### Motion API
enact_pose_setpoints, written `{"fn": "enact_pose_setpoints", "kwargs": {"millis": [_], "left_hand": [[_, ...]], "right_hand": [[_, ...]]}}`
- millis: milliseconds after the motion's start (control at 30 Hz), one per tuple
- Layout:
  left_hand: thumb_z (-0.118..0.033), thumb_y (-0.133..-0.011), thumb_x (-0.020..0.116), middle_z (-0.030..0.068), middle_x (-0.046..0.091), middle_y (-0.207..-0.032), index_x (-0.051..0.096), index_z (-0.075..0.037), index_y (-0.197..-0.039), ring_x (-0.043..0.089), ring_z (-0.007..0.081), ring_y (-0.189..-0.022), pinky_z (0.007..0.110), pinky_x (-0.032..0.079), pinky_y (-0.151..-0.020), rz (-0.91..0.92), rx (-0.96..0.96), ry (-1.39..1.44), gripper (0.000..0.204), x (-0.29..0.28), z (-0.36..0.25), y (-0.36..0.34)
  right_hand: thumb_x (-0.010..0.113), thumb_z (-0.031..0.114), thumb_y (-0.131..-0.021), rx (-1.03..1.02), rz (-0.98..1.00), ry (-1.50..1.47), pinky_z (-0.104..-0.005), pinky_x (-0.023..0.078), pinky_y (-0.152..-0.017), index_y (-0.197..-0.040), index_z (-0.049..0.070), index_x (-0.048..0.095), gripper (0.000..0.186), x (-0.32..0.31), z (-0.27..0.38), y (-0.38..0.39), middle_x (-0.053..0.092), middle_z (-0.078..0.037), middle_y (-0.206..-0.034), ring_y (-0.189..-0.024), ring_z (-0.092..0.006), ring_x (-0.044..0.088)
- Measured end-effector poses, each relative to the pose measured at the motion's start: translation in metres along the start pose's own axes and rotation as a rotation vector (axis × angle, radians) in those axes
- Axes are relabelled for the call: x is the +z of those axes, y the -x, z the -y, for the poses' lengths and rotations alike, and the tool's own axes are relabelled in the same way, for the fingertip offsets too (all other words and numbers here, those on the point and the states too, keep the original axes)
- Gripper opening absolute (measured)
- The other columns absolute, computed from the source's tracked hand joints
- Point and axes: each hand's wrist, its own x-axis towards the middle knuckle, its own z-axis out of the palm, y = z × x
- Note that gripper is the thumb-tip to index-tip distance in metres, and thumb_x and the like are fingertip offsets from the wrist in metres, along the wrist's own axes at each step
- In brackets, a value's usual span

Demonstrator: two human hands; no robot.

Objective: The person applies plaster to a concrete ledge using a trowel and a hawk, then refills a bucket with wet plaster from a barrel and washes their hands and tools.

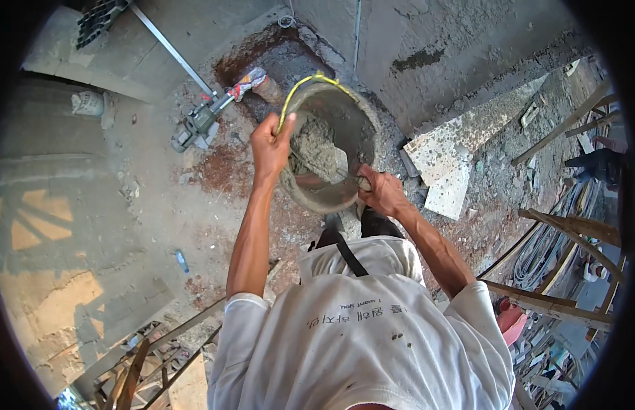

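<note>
Below my chest hangs or stands a round bucket (319, 199), tilted, with wet grey mortar (312, 145) inside; I cannot tell what bears its weight. My left hand (271, 145) is closed round the yellow handle (305, 80) at the bucket's left rim. At the near right rim, my right hand (384, 191) grips the mortar-caked handle of a trowel. The trowel blade (341, 162) reaches into the bucket and lies against the mortar.
A grey motorised tool (192, 130) with a long metal bar lies left of the bucket. Splattered boards (449, 184) lie at the right. Timber beams (563, 304) and coiled cable (543, 249) are farther right. Another person (594, 164) shows partly at the right edge.
</note>
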Motion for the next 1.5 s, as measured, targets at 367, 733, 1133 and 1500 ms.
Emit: {"fn": "enact_pose_setpoints", "kwargs": {"millis": [367, 733, 1133, 1500], "left_hand": [[-0.026, -0.09, 0.058, -0.0068, 0.023, -0.06, 0.028, -0.01, -0.059, 0.023, 0.0052, -0.057, 0.026, 0.019, -0.049, -0.424, -0.252, -0.074, 0.046, -0.046, 0.114, 0.095], [-0.028, -0.089, 0.059, -0.0013, 0.018, -0.058, 0.024, -0.006, -0.058, 0.022, 0.0113, -0.054, 0.032, 0.023, -0.048, -0.631, -0.449, -0.573, 0.052, -0.104, 0.157, 0.183], [-0.03, -0.087, 0.063, -0.0047, 0.024, -0.061, 0.032, -0.007, -0.061, 0.024, 0.007, -0.059, 0.027, 0.022, -0.05, -0.389, -0.439, -0.269, 0.046, -0.051, 0.09, 0.112], [-0.019, -0.088, 0.061, -0.0082, 0.024, -0.062, 0.032, -0.01, -0.062, 0.022, 0.0033, -0.058, 0.023, 0.018, -0.049, -0.103, 0.081, -0.001, 0.04, -0.043, -0.063, 0.005]], "right_hand": [[0.059, 0.018, -0.076, -0.092, 0.173, 0.126, -0.0461, 0.048, -0.065, -0.11, 0.008, 0.046, 0.037, -0.025, 0.004, 0.003, 0.063, -0.019, -0.077, -0.073, -0.0377, 0.062], [0.051, 0.033, -0.09, 0.684, 0.238, -0.167, -0.0354, 0.048, -0.06, -0.104, 0.004, 0.059, 0.033, -0.142, -0.125, -0.138, 0.057, -0.006, -0.074, -0.065, -0.0147, 0.053], [0.053, 0.021, -0.086, -0.053, 0.538, 0.192, -0.0417, 0.045, -0.076, -0.104, 0.003, 0.045, 0.028, -0.133, -0.057, -0.031, 0.061, -0.018, -0.089, -0.084, -0.0352, 0.06], [0.055, 0.01, -0.075, -0.475, -0.191, 0.976, -0.0335, 0.045, -0.05, -0.105, -0.004, 0.055, 0.033, -0.032, 0.038, -0.055, 0.057, -0.011, -0.084, -0.072, -0.0214, 0.058]]}}
